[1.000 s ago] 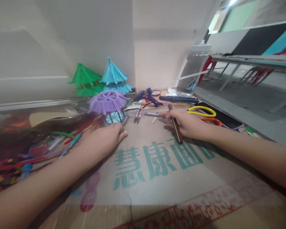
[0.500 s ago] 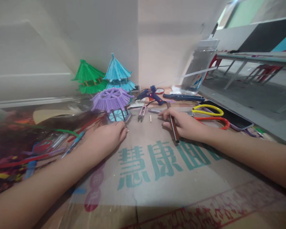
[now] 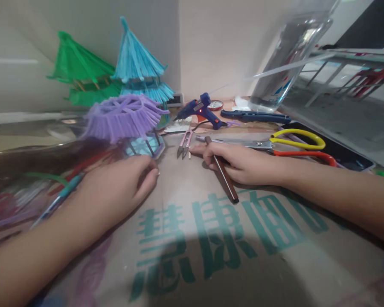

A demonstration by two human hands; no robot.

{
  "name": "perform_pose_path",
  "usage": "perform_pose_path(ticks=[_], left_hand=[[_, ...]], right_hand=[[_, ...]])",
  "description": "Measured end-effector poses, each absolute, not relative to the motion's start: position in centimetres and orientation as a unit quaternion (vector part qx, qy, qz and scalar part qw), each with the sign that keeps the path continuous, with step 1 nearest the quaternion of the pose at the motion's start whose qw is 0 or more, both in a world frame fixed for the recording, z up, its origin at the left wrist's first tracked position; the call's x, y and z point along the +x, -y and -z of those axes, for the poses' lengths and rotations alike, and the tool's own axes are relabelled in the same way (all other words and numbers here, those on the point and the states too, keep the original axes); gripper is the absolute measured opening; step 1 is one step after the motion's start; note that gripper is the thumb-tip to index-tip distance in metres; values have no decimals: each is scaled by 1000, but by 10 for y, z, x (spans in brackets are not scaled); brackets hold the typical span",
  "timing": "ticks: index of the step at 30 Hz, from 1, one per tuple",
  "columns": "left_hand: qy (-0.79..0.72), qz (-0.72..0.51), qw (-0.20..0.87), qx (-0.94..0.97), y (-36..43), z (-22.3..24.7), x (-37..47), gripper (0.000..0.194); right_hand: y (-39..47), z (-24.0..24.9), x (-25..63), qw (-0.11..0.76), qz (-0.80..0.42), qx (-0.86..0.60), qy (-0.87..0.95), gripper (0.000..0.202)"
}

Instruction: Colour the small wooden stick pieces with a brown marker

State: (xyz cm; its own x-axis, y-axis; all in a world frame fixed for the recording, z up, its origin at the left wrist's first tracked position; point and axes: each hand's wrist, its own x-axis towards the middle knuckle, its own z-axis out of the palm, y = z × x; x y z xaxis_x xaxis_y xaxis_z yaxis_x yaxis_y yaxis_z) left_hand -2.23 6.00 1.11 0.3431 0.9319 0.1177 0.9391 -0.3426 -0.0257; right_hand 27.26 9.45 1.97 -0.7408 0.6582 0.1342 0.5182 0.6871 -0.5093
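Note:
My right hand [image 3: 233,161] holds a brown marker [image 3: 225,177] slantwise between its fingers, while its index fingertip touches or nearly touches a small pale stick [image 3: 189,156] on the cardboard [image 3: 185,187]. My left hand [image 3: 131,177] rests closed near the base of a purple-roofed pavilion model [image 3: 124,117]; a tiny pale bit shows at its thumb tip, too small to name. Pink-handled thread snips [image 3: 184,143] lie just left of my right fingertips. Scissors with yellow and red handles [image 3: 297,138] lie behind my right wrist.
Green [image 3: 80,64] and blue [image 3: 139,55] roofed models stand at the back left. Behind the snips are a blue glue gun [image 3: 203,111] with a red light and a dark blue cutter [image 3: 256,116]. A clear jar [image 3: 284,64] and phone [image 3: 345,151] are at right; craft stems lie left.
The view has moved closer to the table. My right hand has moved left with the marker, its index finger now at the small stick. My left hand stays closed beside the purple model.

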Motion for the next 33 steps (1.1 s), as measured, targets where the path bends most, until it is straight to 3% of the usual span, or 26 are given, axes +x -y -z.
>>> perform_pose_path(ticks=[8, 13, 16, 20, 21, 23, 26, 30, 32, 33], left_hand=[[582, 40, 38, -811, -61, -11, -22, 41], [582, 36, 46, -811, -62, -10, -23, 39], [582, 35, 40, -811, -62, -10, -23, 39], [569, 38, 49, -820, -62, -8, -25, 37], [567, 38, 51, -821, -62, -8, -26, 37], [568, 34, 51, -820, -63, -7, -26, 37], [573, 30, 53, -817, -63, -8, -25, 36], [572, 31, 65, -817, -61, -10, -21, 32], [571, 33, 71, -817, -59, -11, -18, 31], [569, 35, 75, -818, -58, -13, -16, 30]], right_hand=[[-96, -20, 271, 144, -230, -321, 907, 17], [-91, -24, 271, 155, -270, -338, 888, 10], [-65, -35, 266, 142, -356, -318, 867, 11], [-30, -44, 255, 23, -605, -75, 792, 8], [-28, -43, 254, 24, -629, -77, 773, 11], [-32, -40, 253, 124, -578, -183, 785, 14], [-40, -38, 254, 186, -413, -291, 842, 21], [-30, -39, 255, 54, -565, -113, 816, 16], [-25, -36, 255, 97, -555, -141, 814, 17], [-23, -34, 253, 170, -505, -218, 817, 17]])
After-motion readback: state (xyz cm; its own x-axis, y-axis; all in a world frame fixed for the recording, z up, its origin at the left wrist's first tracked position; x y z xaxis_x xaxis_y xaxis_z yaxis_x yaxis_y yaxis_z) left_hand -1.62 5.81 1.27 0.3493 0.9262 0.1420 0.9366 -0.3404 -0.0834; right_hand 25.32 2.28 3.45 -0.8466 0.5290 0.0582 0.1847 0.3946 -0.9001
